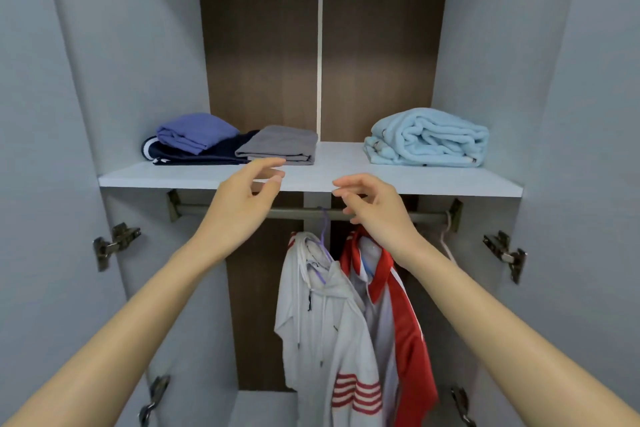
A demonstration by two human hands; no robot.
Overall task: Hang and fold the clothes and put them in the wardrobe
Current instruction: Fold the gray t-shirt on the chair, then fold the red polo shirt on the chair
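I face an open wardrobe. On its white shelf (343,163) lie a folded grey garment (280,146), a purple one (195,132) on top of a dark navy one (194,154), and a folded light blue blanket (427,139). My left hand (247,194) hovers at the shelf's front edge just before the grey garment, fingers relaxed and empty. My right hand (372,204) is beside it, fingers loosely curled, holding nothing. Below, on the rail (298,212), hang a white hoodie (325,315) on a purple hanger and a red and white jacket (398,305).
Grey wardrobe doors stand open at both sides, with metal hinges (116,243) on the left and metal hinges (507,253) on the right. A pink hanger (446,236) hangs at the rail's right end. The shelf middle between the grey garment and the blanket is bare.
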